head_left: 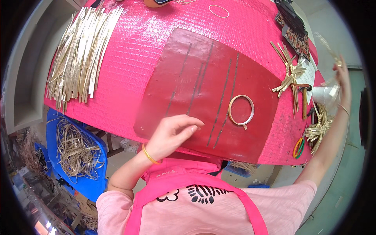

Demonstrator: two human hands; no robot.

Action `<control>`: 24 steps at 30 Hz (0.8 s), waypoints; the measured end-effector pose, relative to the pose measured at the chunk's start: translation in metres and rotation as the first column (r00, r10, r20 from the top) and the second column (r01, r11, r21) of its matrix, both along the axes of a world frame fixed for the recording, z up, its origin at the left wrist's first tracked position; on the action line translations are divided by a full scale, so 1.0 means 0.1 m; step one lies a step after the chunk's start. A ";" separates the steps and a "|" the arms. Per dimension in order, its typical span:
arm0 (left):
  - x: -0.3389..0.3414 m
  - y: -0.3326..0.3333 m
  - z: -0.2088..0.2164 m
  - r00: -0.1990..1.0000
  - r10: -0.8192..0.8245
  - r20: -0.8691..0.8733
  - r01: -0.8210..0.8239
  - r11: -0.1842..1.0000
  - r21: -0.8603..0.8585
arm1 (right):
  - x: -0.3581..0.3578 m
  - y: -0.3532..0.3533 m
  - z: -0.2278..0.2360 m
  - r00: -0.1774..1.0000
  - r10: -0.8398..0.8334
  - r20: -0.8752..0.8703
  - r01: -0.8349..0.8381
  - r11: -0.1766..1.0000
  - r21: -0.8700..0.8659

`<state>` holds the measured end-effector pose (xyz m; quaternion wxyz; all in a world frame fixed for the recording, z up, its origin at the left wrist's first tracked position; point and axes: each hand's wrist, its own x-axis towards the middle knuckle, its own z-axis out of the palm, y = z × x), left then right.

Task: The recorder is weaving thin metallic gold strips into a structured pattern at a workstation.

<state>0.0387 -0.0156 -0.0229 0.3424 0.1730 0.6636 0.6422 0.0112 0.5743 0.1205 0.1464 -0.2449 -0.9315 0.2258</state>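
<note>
My left hand [178, 131] hovers at the near edge of a dark red mat [196, 105], its fingers loosely bent and holding nothing. On the mat, to the right of that hand, lies a pale ring-shaped band [241, 110] with a short tail. My right hand [342, 80] is raised at the far right, fingers closed on a bundle of gold strips [328, 44] that is smeared by motion. Below it are a white cup-like container [325, 96] and a star-shaped bundle of gold strips [321, 127].
Loose gold strips [86, 51] lie across the pink table cover [133, 66] at left. Another tied bundle [290, 74], a hammer [304, 102] and coloured rubber bands [299, 148] are at right. A blue bin [96, 184] of tangled strips stands at lower left.
</note>
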 end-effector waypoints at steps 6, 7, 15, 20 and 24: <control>0.09 -0.11 -0.04 0.990 -0.051 -0.135 0.032 0.990 -0.134 | -0.06 -0.54 -2.50 0.997 0.065 0.049 -0.080 0.871 0.485; 0.11 -0.19 -0.03 0.991 -0.002 -0.137 -0.019 0.988 -0.151 | -0.13 -1.51 -2.14 0.887 -0.326 0.327 0.091 0.817 0.570; 0.03 -0.25 -0.04 0.939 0.013 -0.343 -0.030 0.999 -0.044 | 0.22 -0.91 -1.91 0.833 0.503 0.230 -0.547 0.813 0.202; -1.30 -0.71 -0.29 0.394 0.148 -0.907 -0.718 0.666 -0.202 | 0.25 -1.14 -1.59 0.838 0.032 0.545 -0.318 0.840 0.440; -2.25 -0.97 -0.65 0.098 -0.006 -0.995 -0.925 0.368 -0.093 | 0.44 -1.34 -1.41 0.978 0.107 0.180 -0.174 0.895 0.412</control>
